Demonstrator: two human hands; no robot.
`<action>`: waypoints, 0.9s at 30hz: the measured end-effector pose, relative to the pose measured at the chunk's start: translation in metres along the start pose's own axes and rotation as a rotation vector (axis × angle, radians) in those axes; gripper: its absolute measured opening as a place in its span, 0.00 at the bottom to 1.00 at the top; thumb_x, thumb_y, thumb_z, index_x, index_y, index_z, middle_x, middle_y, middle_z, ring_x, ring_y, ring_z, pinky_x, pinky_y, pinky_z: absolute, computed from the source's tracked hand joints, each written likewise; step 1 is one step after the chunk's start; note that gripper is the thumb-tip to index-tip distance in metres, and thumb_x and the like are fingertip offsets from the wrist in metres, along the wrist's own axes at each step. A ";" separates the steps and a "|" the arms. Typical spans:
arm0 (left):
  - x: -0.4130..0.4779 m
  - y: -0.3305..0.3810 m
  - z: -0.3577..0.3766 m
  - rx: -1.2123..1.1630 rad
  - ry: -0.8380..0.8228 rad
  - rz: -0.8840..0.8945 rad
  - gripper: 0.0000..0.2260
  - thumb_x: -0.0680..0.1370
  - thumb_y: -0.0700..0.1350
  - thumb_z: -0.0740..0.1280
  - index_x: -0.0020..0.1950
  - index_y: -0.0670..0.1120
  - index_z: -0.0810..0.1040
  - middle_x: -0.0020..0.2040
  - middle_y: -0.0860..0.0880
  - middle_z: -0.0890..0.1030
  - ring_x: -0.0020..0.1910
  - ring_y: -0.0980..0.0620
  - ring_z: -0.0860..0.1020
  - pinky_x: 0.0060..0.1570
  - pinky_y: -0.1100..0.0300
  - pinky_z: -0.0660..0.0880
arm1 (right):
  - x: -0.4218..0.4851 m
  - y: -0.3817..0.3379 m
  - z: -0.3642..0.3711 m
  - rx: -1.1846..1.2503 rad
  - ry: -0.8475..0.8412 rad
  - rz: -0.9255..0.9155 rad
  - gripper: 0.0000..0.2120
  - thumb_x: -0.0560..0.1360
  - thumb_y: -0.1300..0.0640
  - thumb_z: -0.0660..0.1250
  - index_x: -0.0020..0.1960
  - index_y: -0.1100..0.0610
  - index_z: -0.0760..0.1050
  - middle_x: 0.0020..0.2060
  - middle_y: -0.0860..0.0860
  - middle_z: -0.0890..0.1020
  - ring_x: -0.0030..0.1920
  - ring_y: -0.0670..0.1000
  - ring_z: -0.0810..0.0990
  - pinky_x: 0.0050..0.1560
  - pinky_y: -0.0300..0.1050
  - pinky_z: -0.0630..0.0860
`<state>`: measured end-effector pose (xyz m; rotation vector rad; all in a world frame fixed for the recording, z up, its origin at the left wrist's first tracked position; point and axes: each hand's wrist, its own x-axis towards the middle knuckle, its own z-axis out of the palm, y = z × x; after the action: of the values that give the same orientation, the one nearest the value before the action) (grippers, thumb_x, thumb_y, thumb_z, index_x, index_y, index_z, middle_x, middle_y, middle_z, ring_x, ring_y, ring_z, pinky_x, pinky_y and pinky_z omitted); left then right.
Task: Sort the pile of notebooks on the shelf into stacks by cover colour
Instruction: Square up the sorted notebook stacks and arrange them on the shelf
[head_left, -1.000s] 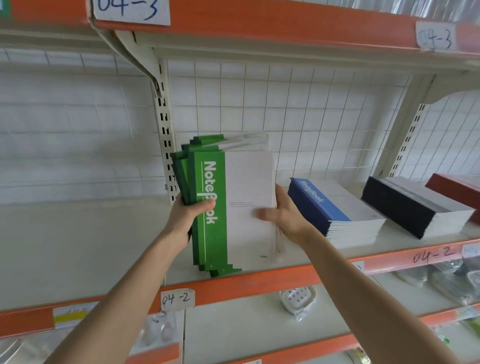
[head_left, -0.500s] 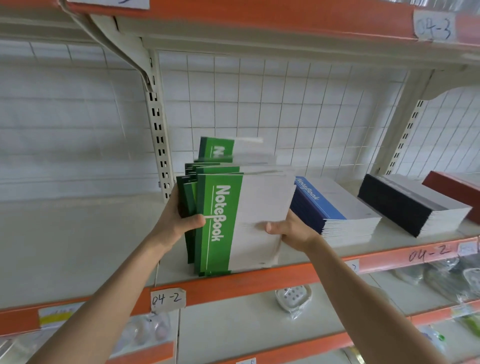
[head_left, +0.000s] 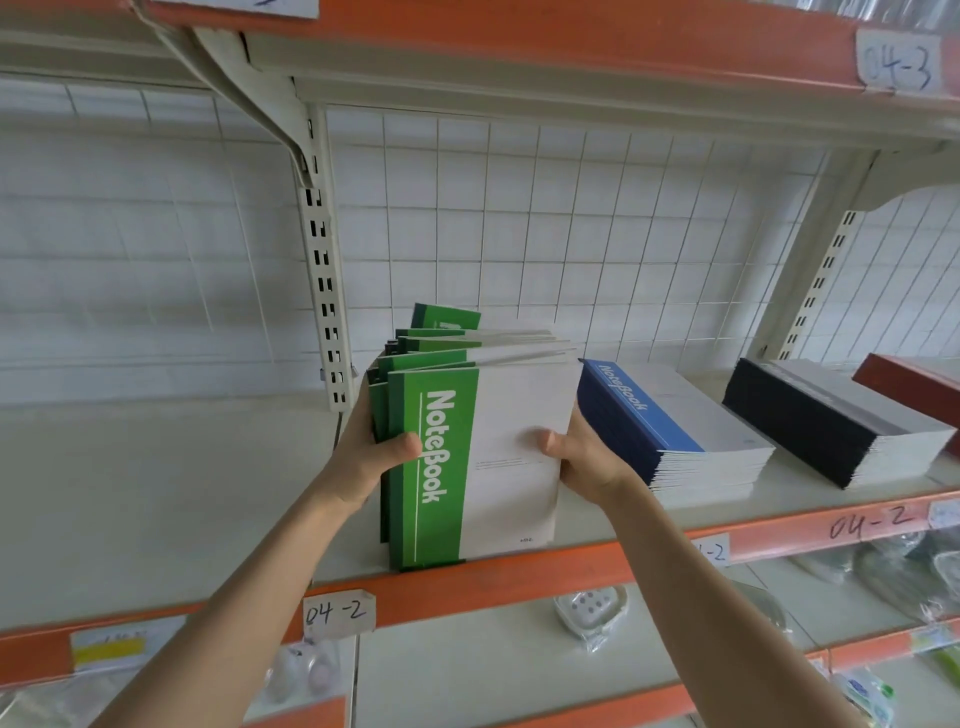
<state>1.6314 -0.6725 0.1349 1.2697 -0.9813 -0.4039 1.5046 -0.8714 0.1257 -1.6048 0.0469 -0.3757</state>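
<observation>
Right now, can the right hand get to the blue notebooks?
Probably yes: the blue stack lies just beside the right hand with nothing between. But it is busy holding the green notebooks.

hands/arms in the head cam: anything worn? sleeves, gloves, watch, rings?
Nothing worn that shows. The left hand and right hand are bare, with no gloves and no rings on the visible fingers. The left forearm and right forearm are bare down to the frame edge, with no sleeve cuff, watch or wristband in view. No markings or cables.
</observation>
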 end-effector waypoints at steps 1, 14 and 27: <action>0.002 0.004 0.000 0.013 0.010 0.017 0.58 0.50 0.66 0.78 0.69 0.36 0.61 0.51 0.56 0.83 0.51 0.55 0.81 0.46 0.63 0.77 | 0.002 -0.003 -0.001 0.012 0.021 -0.015 0.67 0.50 0.38 0.80 0.75 0.57 0.44 0.65 0.56 0.70 0.63 0.51 0.74 0.55 0.44 0.76; 0.018 0.023 0.005 0.042 0.143 0.159 0.47 0.55 0.74 0.70 0.68 0.62 0.55 0.69 0.49 0.64 0.72 0.51 0.63 0.67 0.62 0.65 | 0.008 -0.019 0.006 0.030 0.097 -0.099 0.58 0.51 0.36 0.79 0.71 0.46 0.52 0.63 0.42 0.72 0.61 0.46 0.75 0.55 0.44 0.76; 0.024 0.039 -0.012 0.320 0.015 0.015 0.63 0.43 0.78 0.68 0.73 0.50 0.59 0.62 0.55 0.68 0.55 0.72 0.70 0.58 0.73 0.66 | 0.015 -0.022 0.000 -0.033 0.110 -0.128 0.53 0.51 0.36 0.79 0.69 0.46 0.58 0.64 0.52 0.71 0.62 0.56 0.74 0.61 0.56 0.73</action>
<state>1.6441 -0.6714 0.1803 1.5489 -1.0707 -0.2297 1.5139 -0.8738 0.1508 -1.6225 0.0349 -0.5651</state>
